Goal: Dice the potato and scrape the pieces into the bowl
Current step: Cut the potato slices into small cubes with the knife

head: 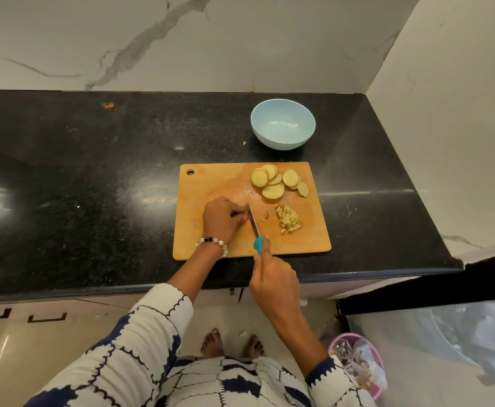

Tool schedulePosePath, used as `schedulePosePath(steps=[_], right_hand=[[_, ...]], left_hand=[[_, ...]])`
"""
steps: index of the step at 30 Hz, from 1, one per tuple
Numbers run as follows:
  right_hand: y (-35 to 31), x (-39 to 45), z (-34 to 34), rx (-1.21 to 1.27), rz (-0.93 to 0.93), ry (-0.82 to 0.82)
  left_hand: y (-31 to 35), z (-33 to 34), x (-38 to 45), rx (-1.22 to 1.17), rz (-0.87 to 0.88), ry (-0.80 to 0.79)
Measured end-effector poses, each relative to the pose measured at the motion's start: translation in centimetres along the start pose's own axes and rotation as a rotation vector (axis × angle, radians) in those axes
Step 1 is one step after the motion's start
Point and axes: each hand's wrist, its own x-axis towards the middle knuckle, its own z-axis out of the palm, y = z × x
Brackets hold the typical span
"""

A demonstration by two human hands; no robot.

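Fingers: left hand curled its fingers over a potato piece hidden beneath them, touching the knife blade; right hand gripped the handle.
Potato: slices and diced heap lay on the cutting board.
Bowl: stood on the bench, beyond the board.
Risk: fingertips so close could be nicked; stray dice might scatter.

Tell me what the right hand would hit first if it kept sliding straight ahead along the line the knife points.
Probably the left hand: the right hand holds the knife with its blade right beside those fingertips. Past them lies bare cutting board. Depth is hard to judge here.
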Motion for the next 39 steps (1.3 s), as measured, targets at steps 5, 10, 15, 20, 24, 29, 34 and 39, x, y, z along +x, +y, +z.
schedulePosePath(steps=[5, 10, 15, 20, 24, 29, 34, 39], right_hand=[[-0.2, 0.4, -0.2, -0.060, 0.005, -0.064], [-1.1, 1.0, -0.6, -0.241, -0.023, -0.160], [-1.7, 2.2, -0.1, -0.249, -0.025, -0.208], [0.0, -2.1, 0.3, -0.335, -0.086, -0.063], [0.2, -2.4, -0.7, -0.326, -0.089, -0.057], [-0.3, -0.6, -0.9, -0.206, 0.020, -0.028], [-0.3, -1.2, -1.2, -0.035, 0.039, 0.008], [-0.3, 1.0, -0.3, -0.040, 0.087, -0.061]], left_hand=[[0.0, -0.1, 0.2, 0.008, 0.013, -0.003], [0.0, 0.2, 0.2, -0.003, 0.018, 0.009], [0.3, 0.2, -0.1, -0.012, 0.002, 0.036], [0.2, 0.5, -0.4, -0.013, 0.008, 0.061], [0.1, 0.5, -0.4, -0.031, 0.015, 0.070], [0.5, 0.3, -0.3, -0.032, -0.040, 0.037], [0.5, 0.2, -0.2, -0.051, -0.081, 0.008], [0.5, 0.2, -0.2, -0.100, -0.117, 0.012]])
